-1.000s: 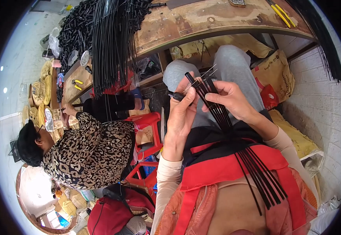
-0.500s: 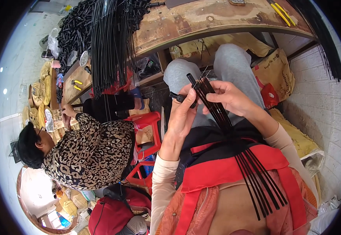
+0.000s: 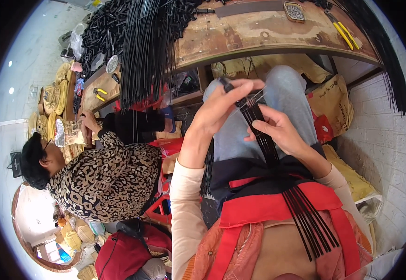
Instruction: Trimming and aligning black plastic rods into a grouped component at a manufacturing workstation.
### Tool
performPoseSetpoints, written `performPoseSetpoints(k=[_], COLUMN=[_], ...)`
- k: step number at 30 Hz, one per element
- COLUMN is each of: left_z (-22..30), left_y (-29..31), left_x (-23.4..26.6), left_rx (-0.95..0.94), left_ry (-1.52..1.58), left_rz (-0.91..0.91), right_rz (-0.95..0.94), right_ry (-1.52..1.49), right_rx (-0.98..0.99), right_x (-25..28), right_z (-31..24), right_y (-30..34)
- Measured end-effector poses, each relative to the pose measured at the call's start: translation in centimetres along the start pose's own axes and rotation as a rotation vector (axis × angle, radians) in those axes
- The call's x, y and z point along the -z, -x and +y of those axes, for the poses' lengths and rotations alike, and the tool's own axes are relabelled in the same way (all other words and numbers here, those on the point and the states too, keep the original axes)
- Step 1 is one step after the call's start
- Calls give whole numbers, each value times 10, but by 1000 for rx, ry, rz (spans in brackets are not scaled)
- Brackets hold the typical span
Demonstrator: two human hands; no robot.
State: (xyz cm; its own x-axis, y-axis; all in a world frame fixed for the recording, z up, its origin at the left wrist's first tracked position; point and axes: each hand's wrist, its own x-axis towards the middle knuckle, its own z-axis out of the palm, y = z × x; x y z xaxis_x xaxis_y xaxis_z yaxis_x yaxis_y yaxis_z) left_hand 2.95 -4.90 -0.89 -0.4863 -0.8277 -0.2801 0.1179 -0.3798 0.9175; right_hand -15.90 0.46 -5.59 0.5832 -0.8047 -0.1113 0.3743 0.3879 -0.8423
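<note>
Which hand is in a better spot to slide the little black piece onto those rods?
Probably the left. The left hand pinches the small black piece right at the top tips of the black rods. The right hand is lower down, wrapped around the bundle and holding it steady.

I see black rods (image 3: 277,154) over my grey jeans (image 3: 287,93) and red apron (image 3: 277,205), a leopard-print top (image 3: 109,182) beside me, yellow pliers (image 3: 343,35) on the rusty brown bench (image 3: 259,35).
</note>
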Motion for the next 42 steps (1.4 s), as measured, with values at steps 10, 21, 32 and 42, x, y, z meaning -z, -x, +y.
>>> performPoseSetpoints(k=[10, 21, 32, 42], left_z=[-19, -27, -30, -31], left_y=[8, 9, 12, 27], left_x=[4, 7, 2, -9], left_rx=[-220, -259, -250, -294], left_ry=[175, 98, 99, 157], left_rz=[372, 439, 423, 424], right_rz=[69, 48, 26, 21], right_ry=[-47, -48, -70, -73], right_rx=[-40, -42, -37, -53], right_x=[4, 6, 8, 13], right_z=[0, 6, 3, 11], right_y=[-11, -15, -13, -13])
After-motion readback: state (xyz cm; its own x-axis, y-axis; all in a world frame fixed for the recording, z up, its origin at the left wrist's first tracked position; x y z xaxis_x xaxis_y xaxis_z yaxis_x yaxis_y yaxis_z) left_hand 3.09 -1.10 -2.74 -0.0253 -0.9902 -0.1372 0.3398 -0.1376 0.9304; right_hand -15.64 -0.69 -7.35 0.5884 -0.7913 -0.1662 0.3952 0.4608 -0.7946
